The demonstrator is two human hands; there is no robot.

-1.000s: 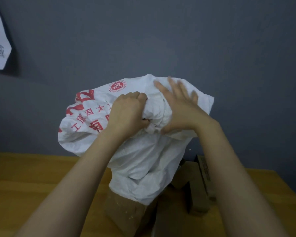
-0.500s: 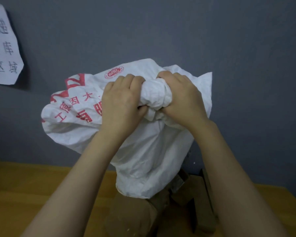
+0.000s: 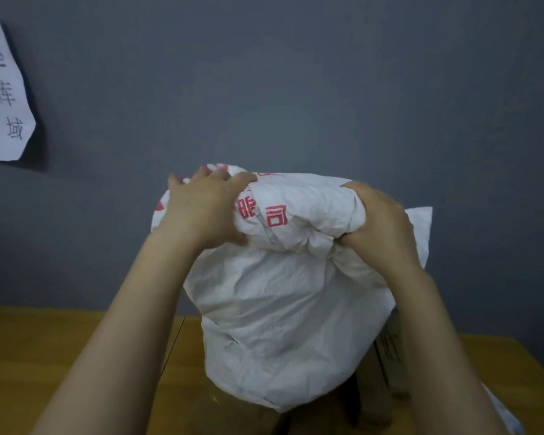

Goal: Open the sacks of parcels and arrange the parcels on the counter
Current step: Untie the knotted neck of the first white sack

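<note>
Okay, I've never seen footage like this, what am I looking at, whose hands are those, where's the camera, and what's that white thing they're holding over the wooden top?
There is no machine here, only a person working with two bare hands. Every picture comes from one wide-angle camera worn on that person's head, looking forward and down, which is why the hands reach in from the bottom edge. The left hand and the right hand each grip a bunched fold of a white sack with red print. Below it is a wooden counter, and brown cardboard parcels sit on it under and beside the sack. Behind is a grey wall with a paper sign at upper left.
</note>
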